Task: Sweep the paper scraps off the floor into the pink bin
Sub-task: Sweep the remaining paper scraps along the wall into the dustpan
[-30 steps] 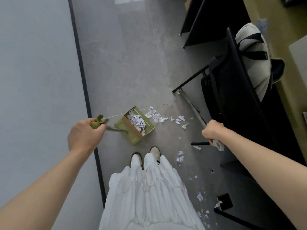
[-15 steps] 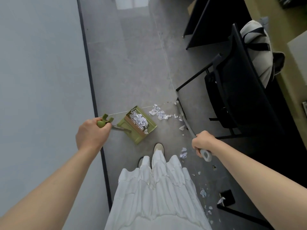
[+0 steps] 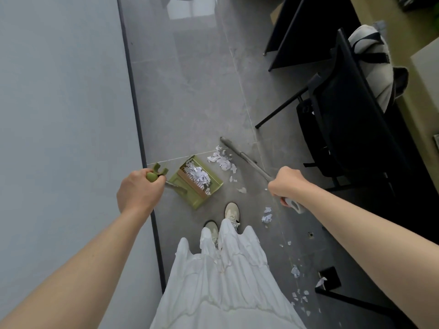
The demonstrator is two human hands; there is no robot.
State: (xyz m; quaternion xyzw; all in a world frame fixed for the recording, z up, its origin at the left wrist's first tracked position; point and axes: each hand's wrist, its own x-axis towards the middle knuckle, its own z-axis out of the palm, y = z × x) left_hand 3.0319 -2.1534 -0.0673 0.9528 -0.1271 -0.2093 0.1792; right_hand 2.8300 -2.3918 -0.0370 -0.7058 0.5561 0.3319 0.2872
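Fingers of left hand (image 3: 140,193) clench dustpan handle (image 3: 153,175); right hand (image 3: 288,186) grips broom handle (image 3: 247,160).

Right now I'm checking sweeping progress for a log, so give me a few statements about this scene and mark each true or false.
1. The left hand holds the handle of a green dustpan. True.
2. The dustpan is empty. False: it already holds a heap of white paper scraps.
3. The right hand grips a long grey broom handle. True.
4. The floor is swept clean. False: scraps lie beside the dustpan's open edge and more to the right of the shoes.
5. The pink bin stands next to the dustpan. False: no pink bin is in view.
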